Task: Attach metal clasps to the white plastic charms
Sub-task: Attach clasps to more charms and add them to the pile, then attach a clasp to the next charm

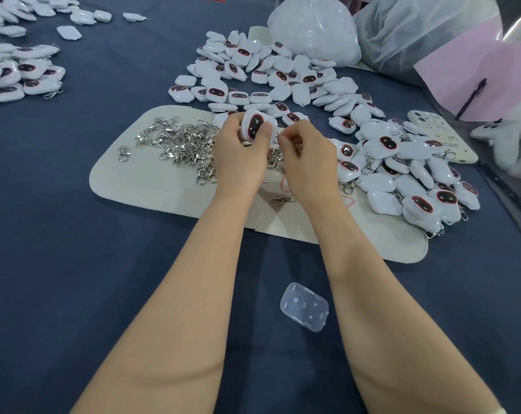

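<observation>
Your left hand (241, 150) grips one charm (255, 124). Right hand (305, 147) curls just beside it; can't tell if it holds a clasp. Keep the charm steady, loop toward those fingers.

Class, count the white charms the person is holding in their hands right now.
1. The white charm sits gripped in the left hand, over the white mat. The right hand, fingers curled, may hide something small, but no charm shows there.
</observation>
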Tool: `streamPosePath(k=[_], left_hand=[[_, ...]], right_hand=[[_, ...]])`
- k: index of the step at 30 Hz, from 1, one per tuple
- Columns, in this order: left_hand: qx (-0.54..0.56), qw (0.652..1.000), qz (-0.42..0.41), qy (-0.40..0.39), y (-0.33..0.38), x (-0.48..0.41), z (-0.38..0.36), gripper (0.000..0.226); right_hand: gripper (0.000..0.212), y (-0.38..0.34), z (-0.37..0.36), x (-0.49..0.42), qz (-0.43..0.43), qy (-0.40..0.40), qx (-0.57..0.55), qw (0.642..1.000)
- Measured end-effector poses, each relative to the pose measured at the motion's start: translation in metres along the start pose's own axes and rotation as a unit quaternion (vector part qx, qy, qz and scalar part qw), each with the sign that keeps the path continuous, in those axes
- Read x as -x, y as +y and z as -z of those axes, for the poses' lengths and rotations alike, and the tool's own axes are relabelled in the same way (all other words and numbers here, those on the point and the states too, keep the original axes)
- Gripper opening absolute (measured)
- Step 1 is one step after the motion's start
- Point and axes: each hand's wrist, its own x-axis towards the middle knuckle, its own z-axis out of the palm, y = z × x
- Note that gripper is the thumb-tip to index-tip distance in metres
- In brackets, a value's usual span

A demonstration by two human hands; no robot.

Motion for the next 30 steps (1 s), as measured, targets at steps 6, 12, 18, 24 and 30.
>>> streamPosePath(k=[6,12,18,24,30], left_hand=[[-0.011,1.0,0.016,-0.022,0.0,0.002,0.0,0.02],[0.1,0.991,0.087,-0.012,0.003,0.0,-0.002,0.016],[0.201,0.967,0.122,0.099,-0.001,-0.005,0.005,0.011],[0.197,0.967,0.127,0.099,-0.002,-0.004,0.001,0.017],[0.174,0.974,0.114,0.087,-0.004,-0.005,0.0,0.02]], right_hand=[[0.021,-0.004,0.002,-0.003,-0.076,-0.061,-0.126,0.987],[0.014,0.0,0.014,-0.012,-0.189,-0.031,-0.195,0.962],[0.02,0.011,0.043,-0.024,-0.308,0.291,-0.515,0.745],[0.046,0.015,0.036,-0.019,-0.227,0.261,-0.329,0.879],[0.045,0.029,0.013,-0.015,-0.125,-0.023,0.231,0.965]])
